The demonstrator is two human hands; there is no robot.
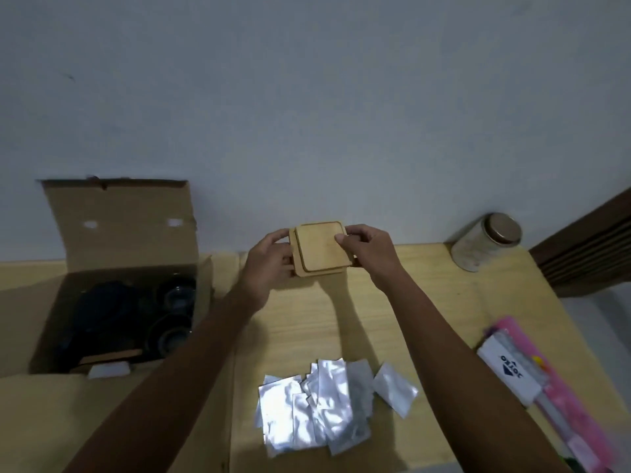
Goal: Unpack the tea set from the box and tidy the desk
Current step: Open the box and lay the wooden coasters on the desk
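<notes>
Both hands [319,254] hold wooden coasters [321,249] above the desk [426,302] (pale wood).

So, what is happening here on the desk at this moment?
A person holds a small stack of square wooden coasters above the desk, left hand and right hand on opposite edges. The open cardboard box on the left holds dark tea ware. Silver foil packets lie in front.
</notes>
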